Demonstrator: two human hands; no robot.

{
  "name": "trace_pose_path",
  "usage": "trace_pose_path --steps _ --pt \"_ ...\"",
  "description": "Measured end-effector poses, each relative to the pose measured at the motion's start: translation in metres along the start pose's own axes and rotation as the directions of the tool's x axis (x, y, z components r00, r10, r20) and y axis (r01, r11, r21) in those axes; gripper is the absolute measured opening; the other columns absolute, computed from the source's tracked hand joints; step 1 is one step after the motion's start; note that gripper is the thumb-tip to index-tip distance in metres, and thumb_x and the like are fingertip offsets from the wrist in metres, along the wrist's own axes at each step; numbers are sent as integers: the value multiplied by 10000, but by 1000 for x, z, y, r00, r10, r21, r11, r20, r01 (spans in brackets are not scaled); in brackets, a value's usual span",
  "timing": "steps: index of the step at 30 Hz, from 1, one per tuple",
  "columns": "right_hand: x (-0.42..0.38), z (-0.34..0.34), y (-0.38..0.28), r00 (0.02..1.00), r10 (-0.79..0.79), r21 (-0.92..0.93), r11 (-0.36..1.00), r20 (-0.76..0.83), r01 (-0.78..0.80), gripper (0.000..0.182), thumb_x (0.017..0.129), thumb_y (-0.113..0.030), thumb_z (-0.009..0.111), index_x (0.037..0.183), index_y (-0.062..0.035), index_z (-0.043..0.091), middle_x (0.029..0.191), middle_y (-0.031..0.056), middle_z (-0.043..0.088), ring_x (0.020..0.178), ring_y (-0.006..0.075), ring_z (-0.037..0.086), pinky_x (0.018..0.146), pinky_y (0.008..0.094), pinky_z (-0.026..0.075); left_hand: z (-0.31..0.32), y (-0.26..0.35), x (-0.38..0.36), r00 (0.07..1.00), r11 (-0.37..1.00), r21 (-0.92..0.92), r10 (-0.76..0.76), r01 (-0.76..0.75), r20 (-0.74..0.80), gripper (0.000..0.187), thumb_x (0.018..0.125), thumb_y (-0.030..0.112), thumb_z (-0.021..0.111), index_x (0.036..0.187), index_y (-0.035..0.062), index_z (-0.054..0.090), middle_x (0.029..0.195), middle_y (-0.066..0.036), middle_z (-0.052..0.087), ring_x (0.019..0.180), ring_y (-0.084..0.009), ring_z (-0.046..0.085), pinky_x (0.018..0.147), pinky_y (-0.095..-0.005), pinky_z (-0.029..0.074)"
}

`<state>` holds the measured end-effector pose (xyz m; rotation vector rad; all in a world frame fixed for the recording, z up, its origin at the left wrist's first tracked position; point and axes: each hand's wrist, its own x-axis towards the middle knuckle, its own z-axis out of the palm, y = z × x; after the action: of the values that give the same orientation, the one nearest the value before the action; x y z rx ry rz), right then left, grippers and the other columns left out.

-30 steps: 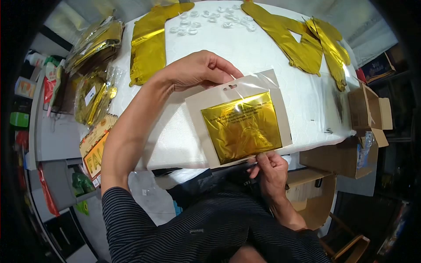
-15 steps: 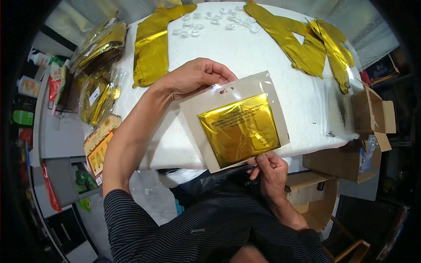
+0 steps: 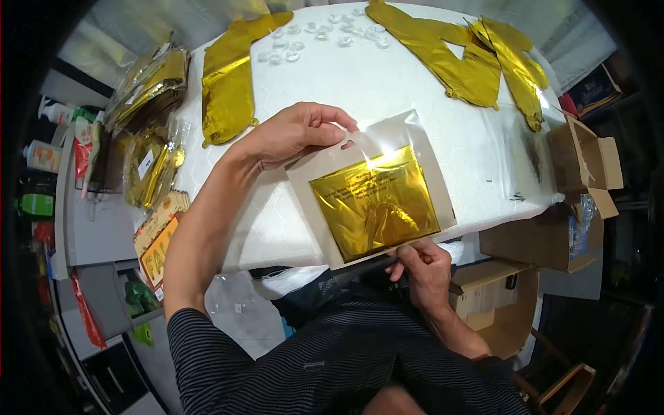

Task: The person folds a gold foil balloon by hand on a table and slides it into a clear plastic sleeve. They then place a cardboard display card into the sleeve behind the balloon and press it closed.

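A clear plastic packet (image 3: 443, 200) with a beige card back is held tilted over the front of the table. Inside it lies a folded gold foil balloon (image 3: 377, 200) with small dark print near its top, too fine to read. My left hand (image 3: 304, 133) is closed on the packet's top edge, beside the hanging hole. At the bottom edge, my right hand (image 3: 423, 273) pinches the packet between thumb and fingers.
Flat gold foil balloons (image 3: 228, 86) lie at the back of the white table (image 3: 304, 83), near clear ribbon coils (image 3: 344, 41). Bagged gold foil (image 3: 149, 86) and printed cards (image 3: 160, 242) are at left. Clear bags (image 3: 515, 166) lie right, beside cardboard boxes (image 3: 577, 152).
The camera view has shifted slightly. My left hand sits a little further left and lower at the packet's top edge. Both hands still hold the packet.
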<state>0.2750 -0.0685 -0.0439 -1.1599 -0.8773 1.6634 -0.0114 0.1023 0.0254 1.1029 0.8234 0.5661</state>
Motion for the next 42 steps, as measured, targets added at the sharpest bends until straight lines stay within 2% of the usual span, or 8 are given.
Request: trace_pose_path --steps 8,13,17,19,23,32,37,42 --pt "3 -4 2 998 49 9 999 45 -49 161 987 -42 670 1007 109 722 939 179 761 658 165 698 714 320 622 -3 2 8 999 1000 3 20 -20 -26 186 1005 166 688 1111 14 681 913 5 716 755 -21 629 689 -178 525" --pt "5 -7 3 995 53 -37 998 82 -50 177 990 -49 669 1019 119 717 958 193 765 656 166 702 709 322 622 -2 10 14 1000 988 157 14 -11 -16 157 981 194 717 1006 43 684 920 18 692 748 -17 595 671 -162 481" --pt "4 -8 2 994 68 -24 998 80 -66 178 990 -45 668 1014 124 718 963 194 766 657 169 703 704 318 619 -1 9 18 1000 994 105 -18 18 1 137 967 181 720 958 54 671 881 28 663 749 -19 572 672 -166 462" --pt "5 -8 1 994 75 -1 997 80 -75 176 990 -41 666 1012 125 721 959 191 768 659 169 705 698 313 616 0 6 21 1000 999 -49 -20 21 20 141 954 175 724 923 58 652 849 29 638 742 -19 555 663 -176 448" --pt "4 -8 2 992 73 -6 997 99 -72 175 989 -42 669 1005 125 721 955 190 770 668 166 709 697 311 614 -3 7 24 993 999 -38 26 -21 114 156 939 174 737 898 59 640 843 24 638 728 -17 548 642 -176 436" --pt "5 -7 0 993 71 8 997 91 -72 145 984 -31 677 1023 106 707 975 199 768 690 165 720 706 305 619 -8 10 23 974 987 109 -135 116 182 190 881 158 789 884 41 639 748 46 624 645 -10 531 580 -175 405" --pt "3 -8 4 995 62 22 998 79 -63 136 995 -30 661 1019 103 682 989 205 765 687 159 712 702 300 618 -12 1 28 992 997 76 -24 15 126 261 945 276 763 903 28 693 794 25 649 684 -37 516 631 -195 420" --pt "0 -7 6 999 31 2 1000 32 -31 155 1001 -67 665 989 87 670 959 186 759 634 142 681 682 303 616 -15 2 22 995 996 -44 -69 72 72 350 1028 332 651 1029 -13 715 860 -5 692 710 -41 553 651 -189 461"
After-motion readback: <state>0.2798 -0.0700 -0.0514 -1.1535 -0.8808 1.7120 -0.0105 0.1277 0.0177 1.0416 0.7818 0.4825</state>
